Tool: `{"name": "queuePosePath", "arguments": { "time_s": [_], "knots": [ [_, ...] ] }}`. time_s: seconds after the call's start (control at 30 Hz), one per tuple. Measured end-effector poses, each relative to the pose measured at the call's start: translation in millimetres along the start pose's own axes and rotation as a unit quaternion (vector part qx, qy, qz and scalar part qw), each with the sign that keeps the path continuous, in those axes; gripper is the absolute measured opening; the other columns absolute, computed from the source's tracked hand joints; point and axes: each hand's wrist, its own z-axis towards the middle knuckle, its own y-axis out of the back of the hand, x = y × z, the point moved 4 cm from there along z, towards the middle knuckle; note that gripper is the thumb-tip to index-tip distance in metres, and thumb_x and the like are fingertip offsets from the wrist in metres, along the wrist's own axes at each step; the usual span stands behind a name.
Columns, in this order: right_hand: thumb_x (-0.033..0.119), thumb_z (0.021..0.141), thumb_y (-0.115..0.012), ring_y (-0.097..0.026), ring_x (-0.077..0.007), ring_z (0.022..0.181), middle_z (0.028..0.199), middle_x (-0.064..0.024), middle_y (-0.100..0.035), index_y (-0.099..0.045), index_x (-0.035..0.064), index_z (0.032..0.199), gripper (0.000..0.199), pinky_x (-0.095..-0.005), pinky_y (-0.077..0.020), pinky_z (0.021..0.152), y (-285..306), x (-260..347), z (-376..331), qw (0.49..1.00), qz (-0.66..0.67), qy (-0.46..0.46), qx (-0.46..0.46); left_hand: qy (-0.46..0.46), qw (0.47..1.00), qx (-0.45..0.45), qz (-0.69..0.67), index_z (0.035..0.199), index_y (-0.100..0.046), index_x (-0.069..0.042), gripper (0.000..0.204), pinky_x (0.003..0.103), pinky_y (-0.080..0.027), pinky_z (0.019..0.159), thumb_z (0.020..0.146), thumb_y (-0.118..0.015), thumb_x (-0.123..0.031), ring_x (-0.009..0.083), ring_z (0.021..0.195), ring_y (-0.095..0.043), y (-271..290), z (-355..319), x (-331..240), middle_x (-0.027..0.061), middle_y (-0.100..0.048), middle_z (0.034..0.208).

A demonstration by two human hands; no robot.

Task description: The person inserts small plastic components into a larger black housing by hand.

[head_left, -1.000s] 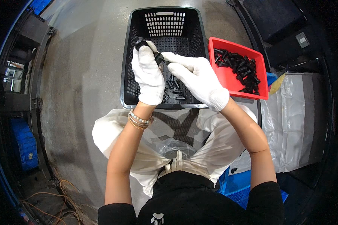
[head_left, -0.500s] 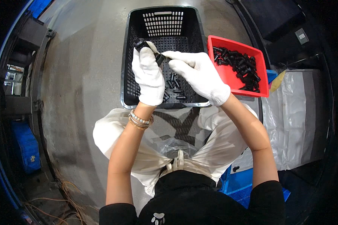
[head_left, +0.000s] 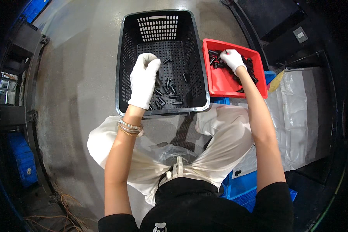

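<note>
My left hand (head_left: 142,83), in a white glove, is over the left side of a black plastic crate (head_left: 120,69). Its fingers curl toward the thumb, hiding whatever may be inside. Just beside the glove, a dark blurred piece shows above the crate floor. Several small black cylindrical parts (head_left: 173,88) lie scattered on that floor, mostly toward the near side. My right hand (head_left: 232,61), gloved too, reaches into a red tray (head_left: 224,83) with many similar black parts (head_left: 255,77). Its fingers are bent together at the pile, with a bit of black at the fingertips.
The red tray sits against the crate's right side, partly above blue plastic containers (head_left: 241,189). To the right lies grey-white plastic sheeting (head_left: 294,120). Dark machinery frames both sides, and orange cables (head_left: 67,205) run along the floor at lower left.
My right hand has left my left hand and moved right into the red tray. The black part in my left hand no longer shows; more parts are visible on the crate floor.
</note>
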Motion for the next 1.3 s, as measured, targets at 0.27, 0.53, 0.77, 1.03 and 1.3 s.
{"name": "queuePosePath", "arguments": {
  "time_s": [0.27, 0.53, 0.77, 1.03, 1.3],
  "knots": [
    [0.014, 0.082, -0.047, -0.053, -0.0334, 0.109, 0.133, -0.0156, -0.043, -0.062, 0.0119, 0.108, 0.03, -0.0379, -0.0426, 0.094, -64.4, -49.0, -17.1, 0.929, -0.309, 0.113, 0.168, -0.021, 0.997, 0.045, 0.066, 0.092, -0.058, -0.002, 0.015, 0.024, -0.043, 0.066, 0.085, -0.056, -0.015, 0.0065, 0.069, -0.049, 10.5, -1.7, 14.7, 0.0006, -0.057, 0.075],
    [0.013, 0.077, -0.056, -0.062, -0.0329, 0.087, 0.091, -0.0155, -0.065, -0.061, 0.0064, 0.099, 0.023, -0.0368, -0.0483, 0.078, -74.2, -32.7, -27.1, 0.942, -0.162, -0.024, 0.291, -0.007, 0.996, 0.079, 0.032, 0.088, -0.057, -0.003, 0.012, 0.021, -0.041, 0.065, 0.087, -0.053, -0.015, 0.0054, 0.069, -0.047, 5.8, -0.4, 19.3, -0.0012, -0.055, 0.077],
    [0.02, 0.084, -0.046, -0.058, -0.0391, 0.092, 0.098, -0.0207, -0.06, -0.059, 0.0084, 0.095, 0.02, -0.0429, -0.0456, 0.077, -21.2, 3.5, -1.3, 0.99, -0.106, 0.083, 0.037, -0.007, 0.993, 0.117, -0.003, 0.089, -0.055, -0.004, 0.014, 0.019, -0.04, 0.065, 0.091, -0.049, -0.016, 0.0055, 0.069, -0.048, -7.6, -1.3, 10.6, 0.0003, -0.056, 0.081],
    [0.008, 0.077, -0.049, -0.025, -0.0013, 0.039, 0.056, 0.0061, -0.037, -0.049, 0.0088, 0.08, 0.004, -0.0186, -0.0168, 0.033, 17.5, 140.0, -80.8, 0.865, 0.338, 0.067, 0.366, 0.123, 0.97, 0.133, -0.164, 0.101, -0.057, -0.003, 0.038, 0.02, -0.042, 0.054, 0.095, -0.042, -0.037, 0.0066, 0.062, -0.05, -23.6, -5.8, 18.8, 0.0026, -0.057, 0.08],
    [0.009, 0.079, -0.052, -0.03, 0.0, 0.042, 0.058, 0.0073, -0.04, -0.057, 0.0052, 0.093, 0.016, -0.0172, -0.0197, 0.036, 21.4, 195.1, -120.3, 0.815, 0.328, 0.12, 0.462, 0.164, 0.923, 0.328, -0.113, 0.09, -0.053, -0.011, 0.043, 0.017, -0.023, 0.034, 0.094, -0.032, -0.048, 0.0007, 0.039, -0.032, -34.5, -21.9, -13.0, -0.0036, -0.049, 0.06]
  ]
}}
